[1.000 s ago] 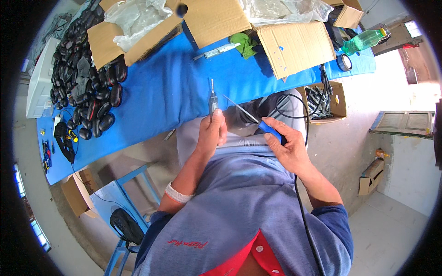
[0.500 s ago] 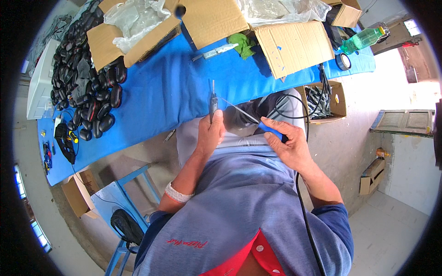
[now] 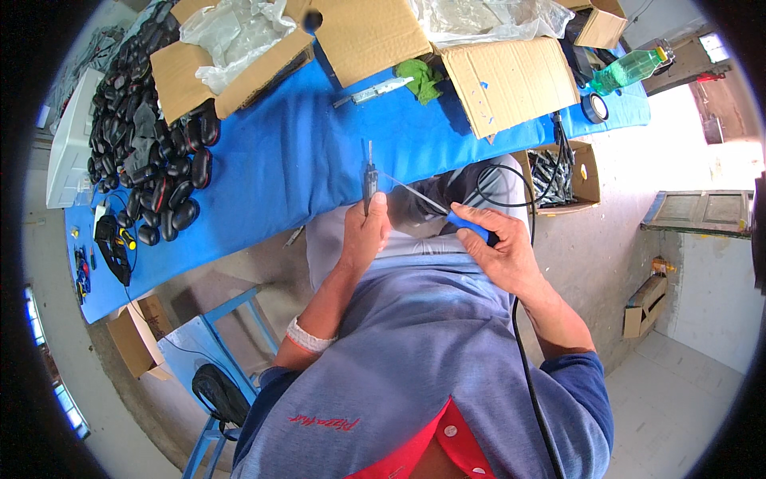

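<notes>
My left hand [image 3: 365, 227] grips a small dark grey slim part [image 3: 369, 188] upright, with thin metal pieces sticking up from its top. My right hand [image 3: 495, 243] is wrapped round the blue handle of a soldering iron [image 3: 468, 227]. The iron's long thin shaft points up and left, its tip just beside the upper part of the piece; I cannot tell whether they touch. A faint haze hangs near the tip. Both hands are over my lap, in front of the blue cloth-covered table [image 3: 279, 160].
Black oval cases [image 3: 183, 211] are heaped at the table's left. Cardboard boxes [image 3: 507, 80], a green rag [image 3: 419, 80] and a bottle [image 3: 626, 73] lie along the back. Black cables [image 3: 533, 203] hang at right beside a box of parts [image 3: 586, 180]. A blue chair [image 3: 191, 343] stands lower left.
My left hand has shifted very slightly right and down with the part, closer to the iron's tip, which has moved slightly down-left. A faint haze has appeared near the tip.
</notes>
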Tool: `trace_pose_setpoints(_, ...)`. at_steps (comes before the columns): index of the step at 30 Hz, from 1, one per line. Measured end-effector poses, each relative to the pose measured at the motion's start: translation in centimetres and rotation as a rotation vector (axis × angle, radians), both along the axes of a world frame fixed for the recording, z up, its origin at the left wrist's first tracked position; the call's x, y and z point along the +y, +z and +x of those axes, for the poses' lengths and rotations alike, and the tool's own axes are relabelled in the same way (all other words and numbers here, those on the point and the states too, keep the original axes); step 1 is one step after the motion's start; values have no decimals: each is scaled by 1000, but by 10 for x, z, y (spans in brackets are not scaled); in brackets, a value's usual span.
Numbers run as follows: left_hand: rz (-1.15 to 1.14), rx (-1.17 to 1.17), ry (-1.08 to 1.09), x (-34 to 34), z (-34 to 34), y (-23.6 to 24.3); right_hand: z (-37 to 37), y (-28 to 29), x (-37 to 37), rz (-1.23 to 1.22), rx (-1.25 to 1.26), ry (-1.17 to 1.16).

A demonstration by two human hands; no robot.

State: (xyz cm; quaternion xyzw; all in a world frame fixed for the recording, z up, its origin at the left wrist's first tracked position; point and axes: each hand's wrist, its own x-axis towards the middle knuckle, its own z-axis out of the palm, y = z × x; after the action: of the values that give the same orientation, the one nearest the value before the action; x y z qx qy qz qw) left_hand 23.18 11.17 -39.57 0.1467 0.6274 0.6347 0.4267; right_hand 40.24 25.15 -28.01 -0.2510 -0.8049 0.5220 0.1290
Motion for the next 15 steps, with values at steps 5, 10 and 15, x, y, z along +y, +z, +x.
trace_pose_setpoints(5, 4, -15, -3, 0, 1, -1, 1, -5, 3, -238, -10, -188)
trace_pose_setpoints(10, -3, -31, 7, 1, 2, 1, -32, -16, 10, -299, 83, -135)
trace_pose_setpoints(15, -2, -44, 17, -2, 5, 1, -77, -29, 11, -113, -30, -69)
